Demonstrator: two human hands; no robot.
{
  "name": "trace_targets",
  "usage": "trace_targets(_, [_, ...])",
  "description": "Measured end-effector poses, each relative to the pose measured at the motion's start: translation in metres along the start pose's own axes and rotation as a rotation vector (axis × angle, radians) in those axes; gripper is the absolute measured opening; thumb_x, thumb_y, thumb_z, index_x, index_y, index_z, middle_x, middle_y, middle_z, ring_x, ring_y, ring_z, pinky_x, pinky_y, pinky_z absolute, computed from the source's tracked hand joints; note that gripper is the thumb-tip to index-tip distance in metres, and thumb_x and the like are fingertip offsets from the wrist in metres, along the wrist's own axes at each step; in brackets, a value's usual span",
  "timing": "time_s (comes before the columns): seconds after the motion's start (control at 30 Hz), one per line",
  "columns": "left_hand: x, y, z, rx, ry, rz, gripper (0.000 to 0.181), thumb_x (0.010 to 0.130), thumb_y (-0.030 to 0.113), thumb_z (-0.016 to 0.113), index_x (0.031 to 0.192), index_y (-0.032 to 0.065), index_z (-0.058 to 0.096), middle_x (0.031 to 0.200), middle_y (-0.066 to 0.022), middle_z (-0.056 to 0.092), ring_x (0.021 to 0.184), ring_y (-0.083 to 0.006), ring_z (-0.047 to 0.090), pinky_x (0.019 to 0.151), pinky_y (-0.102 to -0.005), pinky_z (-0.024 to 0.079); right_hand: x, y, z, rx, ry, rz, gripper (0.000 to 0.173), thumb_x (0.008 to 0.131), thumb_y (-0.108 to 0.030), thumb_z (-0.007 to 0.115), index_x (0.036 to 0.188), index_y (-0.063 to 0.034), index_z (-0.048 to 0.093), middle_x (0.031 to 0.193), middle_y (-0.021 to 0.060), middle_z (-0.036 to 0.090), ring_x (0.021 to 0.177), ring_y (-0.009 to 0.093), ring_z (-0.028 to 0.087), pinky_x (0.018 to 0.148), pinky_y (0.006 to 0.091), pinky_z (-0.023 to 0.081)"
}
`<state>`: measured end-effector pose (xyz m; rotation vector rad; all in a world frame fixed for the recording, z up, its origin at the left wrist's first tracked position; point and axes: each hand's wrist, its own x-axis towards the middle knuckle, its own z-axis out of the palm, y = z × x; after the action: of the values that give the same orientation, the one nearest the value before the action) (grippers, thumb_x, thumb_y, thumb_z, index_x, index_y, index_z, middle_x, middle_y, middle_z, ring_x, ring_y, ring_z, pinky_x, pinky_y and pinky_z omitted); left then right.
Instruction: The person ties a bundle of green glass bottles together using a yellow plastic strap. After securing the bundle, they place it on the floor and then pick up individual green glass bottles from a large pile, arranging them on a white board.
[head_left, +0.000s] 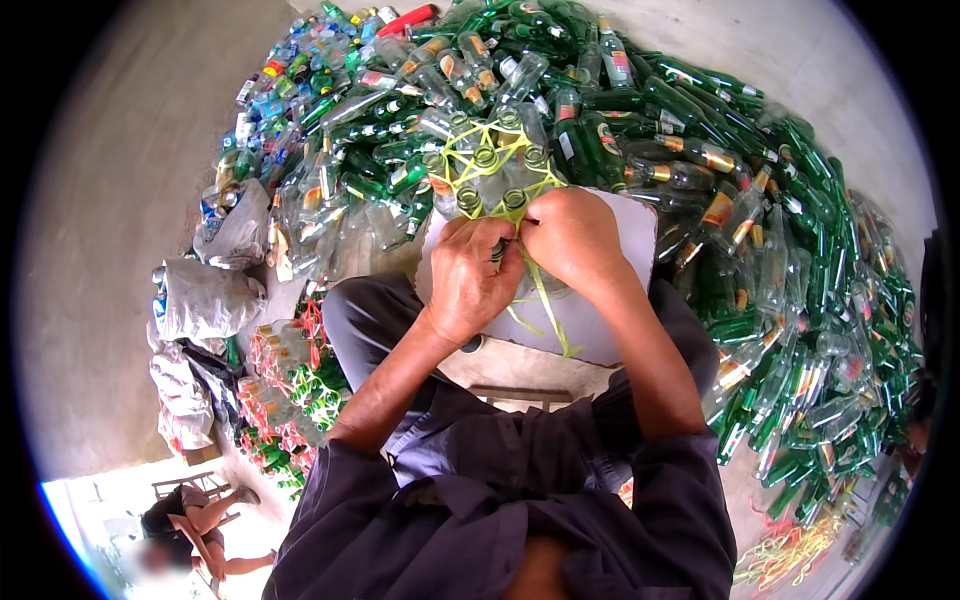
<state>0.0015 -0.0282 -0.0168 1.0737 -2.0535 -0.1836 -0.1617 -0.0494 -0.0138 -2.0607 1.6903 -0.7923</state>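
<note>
A cluster of clear glass bottles (490, 184) stands upright in front of me on a white board (636, 234). Yellow-green plastic strapping (538, 285) is laced around and between their necks, with loose tails hanging over the near side of the board. At the near edge of the cluster, my left hand (474, 271) pinches the strapping between thumb and fingers. My right hand (576, 231) grips it close by, its fingertips partly hidden behind the knuckles. Another bottle neck shows within the curl of my left hand.
Loose green glass bottles (664, 97) are heaped behind and to the right. Plastic bottles (289, 90) lie at upper left. Strapped bottle bundles (289, 375) and plastic sacks (206, 296) stand at left. Loose straps (795, 547) lie lower right. A person (199, 525) sits at lower left.
</note>
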Motion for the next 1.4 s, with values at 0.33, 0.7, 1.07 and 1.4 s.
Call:
trace_targets(0.33, [-0.002,0.003,0.0,0.084,-0.034,-0.136,0.016,0.076,0.0,0.072,0.089,0.005,0.065,0.082,-0.0112,0.07,0.082,-0.0351,0.065,0.084,-0.0433,0.05,0.001,0.002,-0.011,0.168,-0.083,-0.039,0.018,0.075,-0.02,0.068,0.068,-0.0036,0.071,0.067,0.0194,0.065,0.066,0.04,0.066,0.064,0.0474,0.054])
trace_targets(0.7, [-0.003,-0.002,0.007,0.062,0.055,-0.05,0.014,0.076,0.002,0.072,0.085,0.0069,0.062,0.074,-0.0115,0.067,0.071,-0.0352,0.063,0.079,-0.0432,0.047,-0.003,0.003,-0.016,0.243,-0.079,-0.114,0.019,0.078,-0.017,0.066,0.067,-0.0011,0.066,0.067,0.0206,0.06,0.063,0.04,0.061,0.062,0.0475,0.05])
trace_targets(1.07, [-0.006,-0.002,0.008,0.002,0.04,-0.13,0.015,0.077,0.001,0.072,0.088,0.0073,0.062,0.079,-0.012,0.068,0.078,-0.0375,0.063,0.073,-0.0463,0.05,-0.017,-0.001,-0.009,0.128,0.085,-0.208,0.017,0.081,-0.018,0.067,0.07,-0.0043,0.068,0.068,0.0166,0.064,0.066,0.039,0.063,0.065,0.0486,0.051])
trace_targets(1.4, [-0.004,-0.001,0.003,0.001,-0.022,-0.215,0.013,0.08,0.005,0.071,0.093,0.006,0.068,0.087,-0.0119,0.071,0.084,-0.0355,0.067,0.079,-0.0427,0.055,-0.015,0.004,-0.009,0.329,0.02,-0.129,0.014,0.084,-0.017,0.068,0.087,-0.0053,0.075,0.074,0.0167,0.069,0.066,0.036,0.067,0.062,0.0435,0.052])
